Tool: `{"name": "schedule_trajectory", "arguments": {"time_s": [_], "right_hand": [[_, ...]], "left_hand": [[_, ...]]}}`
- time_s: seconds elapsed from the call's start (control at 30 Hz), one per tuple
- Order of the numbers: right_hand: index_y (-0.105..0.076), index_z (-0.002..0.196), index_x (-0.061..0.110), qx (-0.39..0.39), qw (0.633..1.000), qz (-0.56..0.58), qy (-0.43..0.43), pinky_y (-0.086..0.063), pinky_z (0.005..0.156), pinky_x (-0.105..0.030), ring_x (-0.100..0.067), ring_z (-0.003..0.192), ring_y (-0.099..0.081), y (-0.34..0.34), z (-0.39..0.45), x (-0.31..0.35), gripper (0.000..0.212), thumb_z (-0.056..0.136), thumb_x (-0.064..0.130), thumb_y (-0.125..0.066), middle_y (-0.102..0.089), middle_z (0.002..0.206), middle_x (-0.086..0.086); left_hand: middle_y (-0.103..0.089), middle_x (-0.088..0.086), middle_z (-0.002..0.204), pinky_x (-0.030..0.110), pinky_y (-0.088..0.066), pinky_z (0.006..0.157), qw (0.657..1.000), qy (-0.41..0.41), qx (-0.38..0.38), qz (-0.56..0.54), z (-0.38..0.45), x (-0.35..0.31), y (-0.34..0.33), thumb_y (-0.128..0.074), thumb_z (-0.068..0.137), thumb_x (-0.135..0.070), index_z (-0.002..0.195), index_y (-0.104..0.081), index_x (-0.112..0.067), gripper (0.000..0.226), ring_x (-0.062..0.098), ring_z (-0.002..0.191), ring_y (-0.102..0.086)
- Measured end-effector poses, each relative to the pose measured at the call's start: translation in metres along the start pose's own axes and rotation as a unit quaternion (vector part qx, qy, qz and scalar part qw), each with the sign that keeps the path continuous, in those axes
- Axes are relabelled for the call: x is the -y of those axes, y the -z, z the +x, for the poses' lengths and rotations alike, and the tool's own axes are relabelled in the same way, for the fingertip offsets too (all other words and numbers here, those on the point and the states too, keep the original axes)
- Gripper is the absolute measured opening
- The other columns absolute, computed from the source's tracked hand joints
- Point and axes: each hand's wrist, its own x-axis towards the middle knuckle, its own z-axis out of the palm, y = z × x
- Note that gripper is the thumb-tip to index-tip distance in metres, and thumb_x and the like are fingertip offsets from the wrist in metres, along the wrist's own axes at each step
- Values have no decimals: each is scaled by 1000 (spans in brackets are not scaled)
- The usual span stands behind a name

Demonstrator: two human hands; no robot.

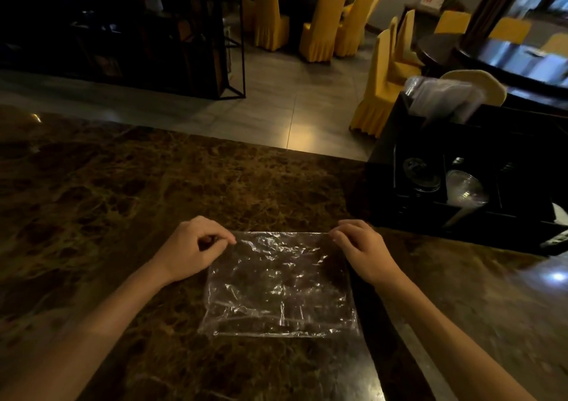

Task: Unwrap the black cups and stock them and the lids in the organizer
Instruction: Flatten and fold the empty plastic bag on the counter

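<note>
A crinkled clear plastic wrapper (279, 283) lies flat on the brown marble counter (123, 204) in front of me. My left hand (193, 245) pinches its far left corner and my right hand (362, 248) pinches its far right corner. The black organizer (381, 167) stands at the right on the counter. In its compartments I see a stack of clear lids (422, 176) and a clear plastic cup (465, 190) lying tilted. White wrapped items (442, 97) stick up from its back section. Black cups cannot be made out in the dark compartments.
Beyond the counter's far edge is a tiled floor (276, 93) with yellow-covered chairs (322, 25) around dark round tables. A black metal shelf frame (190, 31) stands at the far left. The counter's right side drops to a lower ledge (430, 354).
</note>
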Motion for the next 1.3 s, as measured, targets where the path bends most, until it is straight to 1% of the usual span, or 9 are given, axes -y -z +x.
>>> {"name": "schedule_trajectory", "arguments": {"time_s": [0.07,0.13,0.23,0.3,0.4,0.93,1.13,1.2,1.3], "right_hand": [[-70,129,24,3,999,-49,21,-36,113,-35,-20,143,-42,-4,-7,14,31,106,38,-54,-56,147,-2],[-61,141,26,10,995,-89,50,-31,122,-41,-22,151,-31,-14,-14,30,40,107,42,-49,-47,158,-2],[-34,160,37,43,982,-157,91,-11,127,-41,-17,161,-6,-37,-28,46,57,107,59,-32,-21,172,5],[-14,164,41,61,974,-198,93,-3,130,-41,-15,160,8,-49,-37,45,65,104,66,-17,-5,174,6],[2,164,43,71,969,-228,65,6,129,-39,-14,158,16,-59,-43,32,69,102,70,-9,7,173,7],[7,163,42,52,967,-249,14,13,125,-41,-15,157,18,-52,-49,5,63,104,63,-5,16,170,11],[2,164,40,39,977,-208,20,12,126,-37,-12,156,20,-49,-65,8,64,104,62,-8,10,173,7],[-7,165,38,27,983,-177,29,7,128,-37,-11,158,16,-48,-73,14,62,107,58,-16,2,174,6],[-20,164,34,-1,986,-158,45,-2,131,-38,-12,160,6,-43,-86,23,59,109,52,-31,-12,174,5]], "left_hand": [[-74,-12,106,40,-55,94,998,-51,-26,41,1,-14,-12,-70,91,-22,99,-79,-26,12,7,109,-60],[-65,-8,133,43,-44,112,996,-34,15,76,0,-28,-28,-64,97,-35,123,-70,-29,28,9,132,-47],[-20,-9,168,44,-15,125,974,4,131,182,-7,-44,-60,-33,98,-66,155,-31,-43,62,14,156,-8],[-1,-7,171,44,-2,125,959,7,157,235,-16,-50,-77,-16,96,-72,158,-12,-46,68,16,157,7],[7,-4,172,42,5,125,953,1,142,268,-26,-49,-86,-15,96,-72,159,-3,-46,69,17,157,13],[18,-7,169,38,13,124,943,20,153,294,-42,-29,-77,3,94,-72,160,11,-31,78,13,153,23],[7,1,172,40,4,124,952,36,181,243,4,-56,-75,-43,97,-63,162,6,-19,92,19,157,10],[-4,7,172,48,-8,127,943,63,232,232,28,-70,-76,-55,92,-63,161,9,-18,104,26,157,-2],[-33,11,159,53,-34,117,932,56,244,262,61,-83,-76,-72,81,-59,161,-13,-19,107,33,147,-26]]}}
